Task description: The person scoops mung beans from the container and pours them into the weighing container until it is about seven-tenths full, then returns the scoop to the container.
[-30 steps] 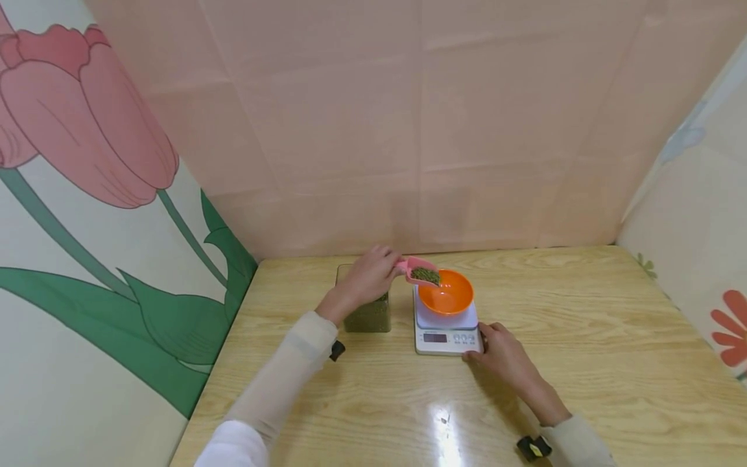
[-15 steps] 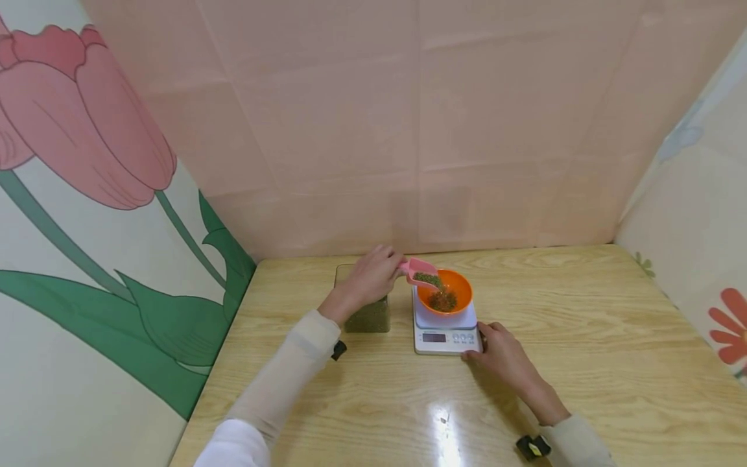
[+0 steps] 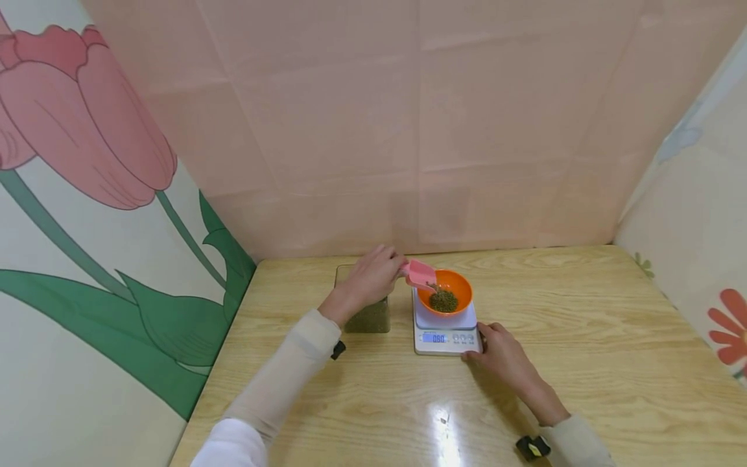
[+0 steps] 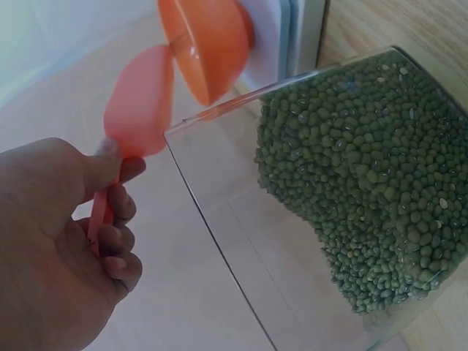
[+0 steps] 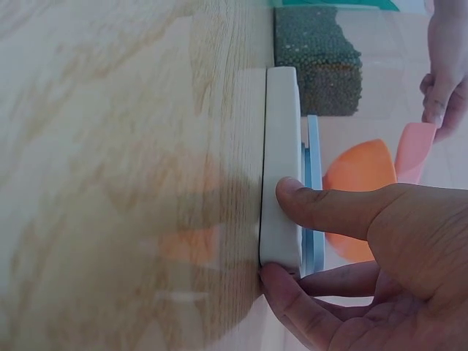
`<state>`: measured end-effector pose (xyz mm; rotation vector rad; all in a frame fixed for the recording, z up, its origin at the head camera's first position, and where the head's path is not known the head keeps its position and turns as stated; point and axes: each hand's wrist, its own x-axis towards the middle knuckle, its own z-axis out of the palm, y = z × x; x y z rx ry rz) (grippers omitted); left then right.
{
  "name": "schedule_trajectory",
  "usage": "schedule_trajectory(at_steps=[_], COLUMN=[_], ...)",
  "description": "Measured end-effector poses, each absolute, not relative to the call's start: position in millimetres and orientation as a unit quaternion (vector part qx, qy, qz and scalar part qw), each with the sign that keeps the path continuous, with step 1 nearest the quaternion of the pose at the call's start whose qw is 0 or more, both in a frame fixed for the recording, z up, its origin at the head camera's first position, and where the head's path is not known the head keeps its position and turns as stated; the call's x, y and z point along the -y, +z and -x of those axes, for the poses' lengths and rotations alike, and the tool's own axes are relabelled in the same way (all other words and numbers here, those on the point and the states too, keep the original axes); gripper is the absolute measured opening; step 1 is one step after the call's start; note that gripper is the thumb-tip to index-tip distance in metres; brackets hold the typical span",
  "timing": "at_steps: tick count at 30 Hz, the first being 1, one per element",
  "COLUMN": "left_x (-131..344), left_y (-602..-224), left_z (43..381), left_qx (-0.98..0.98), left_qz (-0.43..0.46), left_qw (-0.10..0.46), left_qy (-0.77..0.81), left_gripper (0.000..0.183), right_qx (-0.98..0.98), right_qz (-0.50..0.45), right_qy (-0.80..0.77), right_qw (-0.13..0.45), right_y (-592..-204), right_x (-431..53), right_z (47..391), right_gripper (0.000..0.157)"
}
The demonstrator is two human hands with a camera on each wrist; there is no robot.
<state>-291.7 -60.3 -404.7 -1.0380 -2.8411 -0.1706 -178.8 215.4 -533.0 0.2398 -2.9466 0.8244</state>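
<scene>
My left hand (image 3: 373, 275) grips the handle of a pink scoop (image 3: 420, 274), its fingers curled round it in the left wrist view (image 4: 102, 219). The scoop tilts over the rim of an orange bowl (image 3: 461, 285), with a few green beans at its lip. A small heap of mung beans (image 3: 443, 300) lies in the bowl. Under the bowl is a white kitchen scale (image 3: 423, 347), its display (image 3: 434, 338) lit blue with digits. My right hand (image 3: 504, 357) holds the scale's near right corner between thumb and fingers, also seen in the right wrist view (image 5: 409, 248).
A clear square container (image 4: 351, 175) of mung beans stands left of the scale, partly hidden by the left hand in the head view. Both stand on a wood-grain table (image 3: 362, 402). A pink-covered wall (image 3: 327, 162) rises behind, with painted walls at either side.
Mung beans have poured from the scoop into the bowl, and the scoop has tipped further. The scale's display has gone from dark to lit. The right hand has stayed in place.
</scene>
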Motion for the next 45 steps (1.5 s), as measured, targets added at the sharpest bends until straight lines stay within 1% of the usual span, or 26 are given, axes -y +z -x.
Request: schedule_trajectory(at_steps=[7, 19, 29, 37, 45], left_x=[58.5, 57.7, 57.5, 63.8, 72.8], left_y=[-402.9, -404.8, -401.8, -400.2, -394.1], left_z=[289.4, 290.7, 290.2, 289.6, 287.8], left_qx=[0.934, 0.933, 0.937, 0.935, 0.937], left_qz=[0.348, 0.352, 0.343, 0.345, 0.338], left_qw=[0.058, 0.056, 0.036, 0.042, 0.036], left_qy=[-0.047, -0.047, -0.064, -0.070, -0.083], left_gripper=[0.037, 0.036, 0.034, 0.035, 0.035], right_qx=[0.960, 0.960, 0.959, 0.959, 0.958], right_qz=[-0.075, -0.065, -0.066, -0.069, -0.072], right_qy=[0.269, 0.273, 0.275, 0.273, 0.276], right_qw=[0.031, 0.021, 0.026, 0.035, 0.031], right_y=[-532.9, -533.4, -533.4, -532.9, -532.4], right_x=[-216.3, -217.9, -219.1, -218.2, -215.5], right_z=[178.4, 176.9, 174.8, 174.5, 177.2], right_gripper=[0.072, 0.073, 0.074, 0.073, 0.073])
